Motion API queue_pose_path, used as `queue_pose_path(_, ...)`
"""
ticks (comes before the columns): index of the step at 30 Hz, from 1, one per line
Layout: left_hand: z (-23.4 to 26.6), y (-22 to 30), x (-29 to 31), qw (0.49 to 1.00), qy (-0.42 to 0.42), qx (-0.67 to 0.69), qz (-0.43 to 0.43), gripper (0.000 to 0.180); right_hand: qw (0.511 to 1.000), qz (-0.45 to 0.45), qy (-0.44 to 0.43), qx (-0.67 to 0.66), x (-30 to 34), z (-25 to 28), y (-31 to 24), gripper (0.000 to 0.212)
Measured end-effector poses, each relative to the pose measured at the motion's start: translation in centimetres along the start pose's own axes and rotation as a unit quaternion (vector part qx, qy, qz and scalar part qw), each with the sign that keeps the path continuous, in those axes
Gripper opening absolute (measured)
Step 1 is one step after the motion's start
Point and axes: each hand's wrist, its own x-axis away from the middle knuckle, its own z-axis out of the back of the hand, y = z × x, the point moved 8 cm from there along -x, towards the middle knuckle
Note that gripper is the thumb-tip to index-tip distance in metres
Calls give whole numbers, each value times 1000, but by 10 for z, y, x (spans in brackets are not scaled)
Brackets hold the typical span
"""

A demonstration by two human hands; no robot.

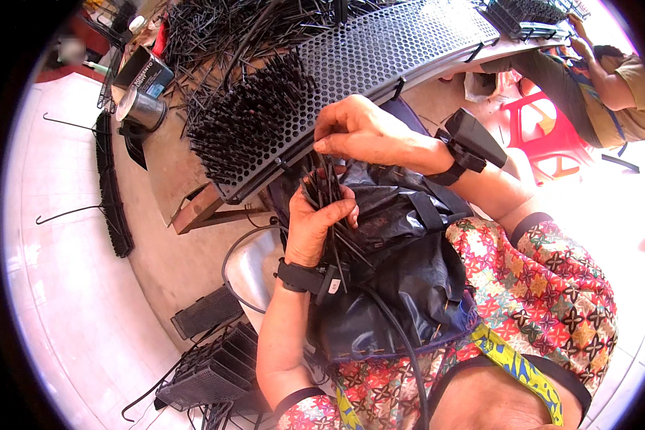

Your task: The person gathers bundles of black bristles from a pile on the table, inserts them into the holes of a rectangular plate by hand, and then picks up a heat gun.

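My left hand point(309, 223) is closed round a bundle of thin black sticks point(328, 192), which point up and down out of its grip above my lap. Just above them, my right hand point(358, 132) is pinched at the near edge of a long perforated metal board point(394, 46). Whatever its fingertips hold, if anything, is too small to tell. At the board's left end, many black sticks point(247, 122) stand upright in the holes, packed close. The rest of the board shows bare round holes. A black apron point(401, 287) covers my lap.
Loose black sticks point(215, 36) lie heaped behind the board. A metal cup point(142, 107) and a small dark box point(147, 72) stand left. Black racks point(211, 369) lie on the floor. Far right, another person point(616, 89) works near a red plastic stool point(548, 132).
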Motion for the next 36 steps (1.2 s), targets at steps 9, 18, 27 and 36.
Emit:
queue_pose_path(9, -4, -1, 0, 1000, -3, -2, 13, 42, 996, 15, 61, -65, -4, 15, 9, 15)
queue_pose_path(18, -1, -3, 1, 1000, 5, 8, 25, 41, 960, -37, 61, -272, -11, 12, 23, 12)
queue_pose_path(27, -1, -2, 1, 999, 10, 23, 27, 42, 965, 85, 166, -182, -17, 42, -2, 9)
queue_pose_path(36, 2, -4, 1, 999, 21, 32, 17, 40, 867, 330, 351, 124, -5, 52, -52, 9)
